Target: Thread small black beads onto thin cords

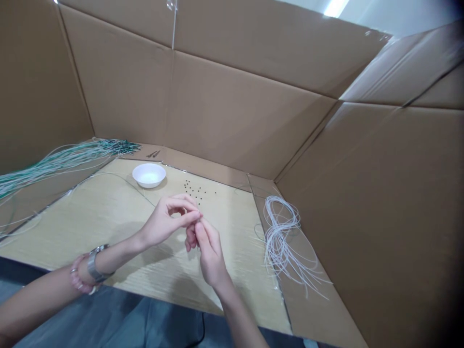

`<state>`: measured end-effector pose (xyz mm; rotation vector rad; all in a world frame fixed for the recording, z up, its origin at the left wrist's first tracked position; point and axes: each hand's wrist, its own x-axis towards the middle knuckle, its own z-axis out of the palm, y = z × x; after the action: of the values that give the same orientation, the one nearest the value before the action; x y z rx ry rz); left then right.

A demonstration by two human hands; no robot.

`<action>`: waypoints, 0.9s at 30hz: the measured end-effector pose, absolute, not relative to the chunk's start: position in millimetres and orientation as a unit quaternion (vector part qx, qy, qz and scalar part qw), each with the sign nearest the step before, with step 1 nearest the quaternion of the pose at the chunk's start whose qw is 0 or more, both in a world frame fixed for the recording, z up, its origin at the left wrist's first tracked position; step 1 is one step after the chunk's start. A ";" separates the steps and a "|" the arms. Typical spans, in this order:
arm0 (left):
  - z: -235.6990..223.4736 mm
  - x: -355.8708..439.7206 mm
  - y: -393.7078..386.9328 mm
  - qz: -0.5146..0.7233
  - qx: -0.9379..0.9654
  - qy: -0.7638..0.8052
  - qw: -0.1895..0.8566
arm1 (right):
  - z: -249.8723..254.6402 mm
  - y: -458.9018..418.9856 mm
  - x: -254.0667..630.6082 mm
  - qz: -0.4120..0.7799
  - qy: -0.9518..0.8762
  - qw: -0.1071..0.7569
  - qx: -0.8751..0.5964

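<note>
In the head view, we see two hands meeting above the pale wooden board (pixel 145 227). The left hand (pixel 166 218) and the right hand (pixel 210 249) are both drawn into narrow pinches, closed on one small slender piece (pixel 199 220). It sits right at the fingertips, between the thumbs and index fingers (its exact form is too small for us to tell). One thin cable (pixel 148 200) runs across the board toward the left hand, which hides where it goes. Beyond the hands we count one white bowl (pixel 149 175) and, near it, roughly fifteen or more tiny dark pieces (pixel 199 188), too small to count exactly. We also find one green-and-white cable bundle (pixel 72 157) at left and one looped white cable bundle (pixel 277 237) at right.
</note>
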<state>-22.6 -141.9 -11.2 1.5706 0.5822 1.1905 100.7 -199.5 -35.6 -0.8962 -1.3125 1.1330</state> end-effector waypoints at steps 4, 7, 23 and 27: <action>-15.2 -20.1 -137.3 0.523 0.664 0.243 0.476 | -37.3 -192.9 95.7 0.474 -0.505 0.612 -0.382; -14.7 -13.9 -128.8 0.544 0.661 0.243 0.456 | -36.6 -179.2 95.3 0.463 -0.472 0.646 -0.382; -27.7 20.1 -89.9 0.562 0.627 0.264 0.470 | -50.8 -138.2 114.4 0.445 -0.384 0.711 -0.386; -31.9 22.9 -83.0 0.537 0.658 0.249 0.465 | -55.0 -135.1 120.0 0.438 -0.382 0.709 -0.400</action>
<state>22.9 -83.0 -31.9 1.6166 0.6119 1.3188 120.0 -135.1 -55.0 -0.8875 -0.8471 0.9716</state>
